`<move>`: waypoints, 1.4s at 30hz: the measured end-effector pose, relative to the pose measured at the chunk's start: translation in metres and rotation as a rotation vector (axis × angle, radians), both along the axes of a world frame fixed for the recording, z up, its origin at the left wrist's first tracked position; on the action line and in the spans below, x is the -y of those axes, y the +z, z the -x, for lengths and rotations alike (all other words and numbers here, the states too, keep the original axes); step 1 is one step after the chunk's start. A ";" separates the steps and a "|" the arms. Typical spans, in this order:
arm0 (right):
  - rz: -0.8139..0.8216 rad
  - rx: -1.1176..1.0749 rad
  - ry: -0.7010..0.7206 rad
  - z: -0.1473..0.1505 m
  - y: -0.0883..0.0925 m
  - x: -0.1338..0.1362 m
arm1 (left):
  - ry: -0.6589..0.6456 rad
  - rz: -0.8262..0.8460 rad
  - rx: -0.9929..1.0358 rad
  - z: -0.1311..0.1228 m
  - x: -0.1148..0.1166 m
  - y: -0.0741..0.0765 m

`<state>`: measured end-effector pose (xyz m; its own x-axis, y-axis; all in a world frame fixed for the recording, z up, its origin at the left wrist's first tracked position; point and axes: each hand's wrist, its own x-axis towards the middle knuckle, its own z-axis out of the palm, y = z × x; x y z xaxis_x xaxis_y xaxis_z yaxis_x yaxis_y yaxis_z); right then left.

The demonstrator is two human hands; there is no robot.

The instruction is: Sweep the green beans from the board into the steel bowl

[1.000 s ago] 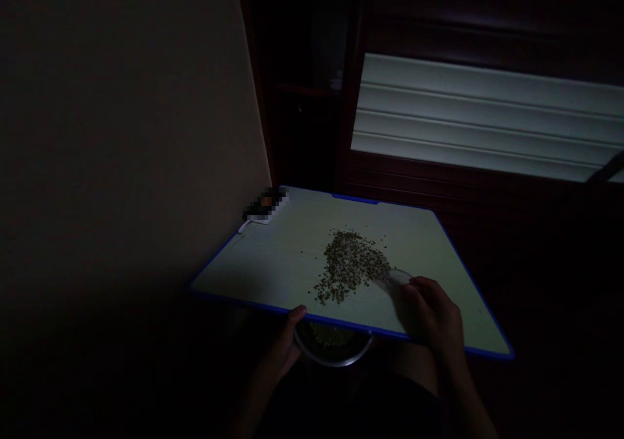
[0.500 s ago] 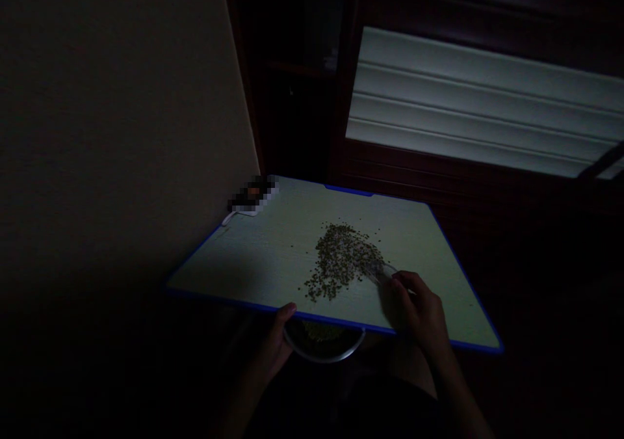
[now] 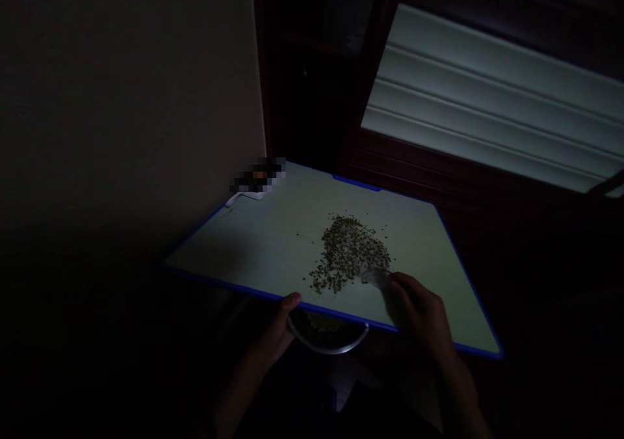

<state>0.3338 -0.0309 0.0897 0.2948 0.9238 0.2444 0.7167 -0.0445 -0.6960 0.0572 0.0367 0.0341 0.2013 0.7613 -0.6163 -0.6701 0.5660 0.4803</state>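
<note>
One view is on file, the head camera, and the scene is very dim.

Head view: we record the right hand [image 3: 422,312] resting on the near part of a pale table [image 3: 253,250] with a blue edge. Its fingers are drawn narrow, pinched on a small translucent piece [image 3: 375,278] that sticks out past the fingertips. The far end of that piece touches the near edge of a heap of small greenish grains [image 3: 348,253], which spreads away from the fingertips toward the middle of the table. A thinner trail of grains runs off to the thumb side of the right hand, toward the table's near edge.

We record the left hand [image 3: 280,325] at that near edge, well apart from the right hand's fingers. Its thumb lies over the rim of a metal bowl [image 3: 336,345], which sits just below the table's edge and holds more of the grains. The remaining fingers are hidden beneath in shadow, so we cannot tell how the grip closes.

Far beyond both sets of fingertips, at the table's far left corner, lies a blurred dark object [image 3: 258,175] with a white cable [image 3: 236,198] beside it. A plain wall [image 3: 121,114] stands to the left, and a white ribbed panel [image 3: 487,114] to the right.
</note>
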 end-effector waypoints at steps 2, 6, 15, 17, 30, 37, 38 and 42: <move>0.009 -0.005 0.004 -0.001 0.001 0.002 | 0.022 0.019 -0.070 -0.003 0.000 -0.003; 0.011 -0.016 -0.046 0.000 0.003 0.004 | 0.001 0.107 -0.151 0.001 0.002 0.006; 0.043 -0.062 -0.043 0.007 0.011 0.009 | 0.073 0.261 0.049 0.022 0.005 0.014; 0.045 -0.073 -0.062 0.007 0.012 0.010 | 0.065 0.283 0.010 0.017 0.004 0.011; 0.067 -0.101 -0.094 0.008 0.014 0.016 | -0.005 0.100 0.002 0.006 -0.004 -0.016; 0.062 -0.076 -0.096 0.005 0.010 0.018 | 0.019 -0.026 0.039 0.007 -0.002 -0.010; 0.063 -0.073 -0.089 0.004 0.010 0.018 | -0.011 -0.091 0.052 0.001 -0.004 -0.013; 0.053 -0.064 -0.062 0.003 0.008 0.018 | -0.048 -0.180 0.116 -0.013 -0.010 -0.029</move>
